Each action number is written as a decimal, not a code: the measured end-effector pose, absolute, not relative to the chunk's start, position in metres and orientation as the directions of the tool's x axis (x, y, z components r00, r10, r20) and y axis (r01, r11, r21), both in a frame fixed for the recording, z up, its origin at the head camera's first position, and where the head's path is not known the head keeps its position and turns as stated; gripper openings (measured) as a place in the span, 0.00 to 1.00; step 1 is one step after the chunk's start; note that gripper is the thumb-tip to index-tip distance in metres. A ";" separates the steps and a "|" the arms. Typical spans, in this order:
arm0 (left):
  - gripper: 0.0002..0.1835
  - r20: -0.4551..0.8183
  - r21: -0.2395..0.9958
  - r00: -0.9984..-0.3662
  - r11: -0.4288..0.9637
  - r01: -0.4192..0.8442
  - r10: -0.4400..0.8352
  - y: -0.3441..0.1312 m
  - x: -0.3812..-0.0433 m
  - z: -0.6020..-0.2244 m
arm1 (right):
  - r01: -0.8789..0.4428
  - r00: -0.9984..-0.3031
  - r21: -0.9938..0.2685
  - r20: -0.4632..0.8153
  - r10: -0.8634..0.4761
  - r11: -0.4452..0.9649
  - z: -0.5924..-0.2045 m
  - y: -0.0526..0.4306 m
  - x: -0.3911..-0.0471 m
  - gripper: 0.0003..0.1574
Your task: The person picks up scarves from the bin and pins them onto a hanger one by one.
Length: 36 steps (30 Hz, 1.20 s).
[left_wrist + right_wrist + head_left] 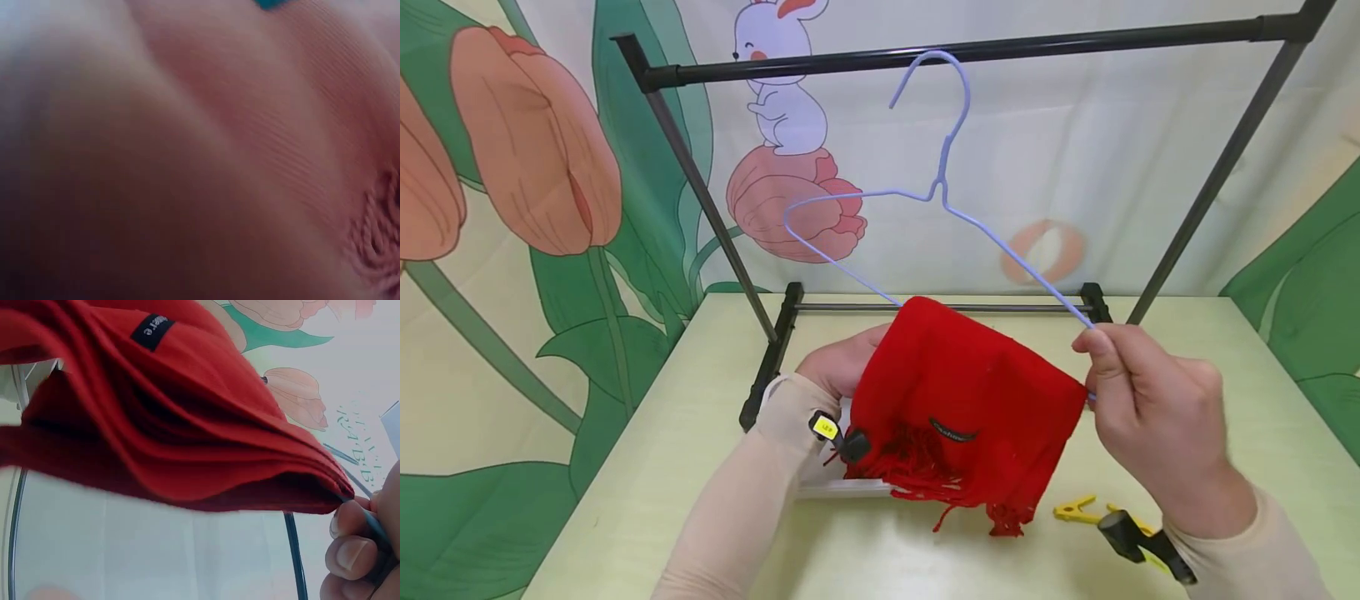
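A folded red scarf with a fringed edge and a small dark label hangs draped over the lower bar of a lilac wire hanger. My right hand grips the hanger's right corner, and its curled fingers show beside the scarf's edge in the right wrist view. At the scarf's left side is my left hand, its fingers hidden behind the cloth. Scarf fabric and fringe fill much of the blurred left wrist view. The hanger's hook overlaps the black rack's top rail in the head view.
The black rack stands on a pale table, its feet at the back. Beneath the scarf, part of a white tray shows. A yellow clip lies near my right wrist. Behind hangs a curtain printed with tulips and a rabbit.
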<state>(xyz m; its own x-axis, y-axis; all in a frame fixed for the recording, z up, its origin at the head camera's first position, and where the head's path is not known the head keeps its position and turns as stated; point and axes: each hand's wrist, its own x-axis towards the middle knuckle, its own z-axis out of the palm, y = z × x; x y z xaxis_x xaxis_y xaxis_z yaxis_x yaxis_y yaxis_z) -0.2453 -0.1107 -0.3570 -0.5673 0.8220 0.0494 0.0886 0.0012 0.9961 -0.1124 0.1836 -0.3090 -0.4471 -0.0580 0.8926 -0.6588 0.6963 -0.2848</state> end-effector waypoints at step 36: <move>0.09 0.582 -0.384 -0.262 0.544 0.746 0.770 -0.107 -0.191 -0.246 | -0.697 -0.433 -0.200 0.883 -0.182 0.689 -0.311 0.189 -0.106 0.33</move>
<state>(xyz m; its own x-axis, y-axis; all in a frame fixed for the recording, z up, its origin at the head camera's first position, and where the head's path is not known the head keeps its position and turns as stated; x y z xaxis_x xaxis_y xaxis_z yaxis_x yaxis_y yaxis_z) -0.1910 -0.1068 -0.2461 -0.2615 0.7696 0.5825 0.7457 0.5442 -0.3843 -0.1065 0.1886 -0.3111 -0.4327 -0.1818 0.8830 -0.6971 0.6886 -0.1998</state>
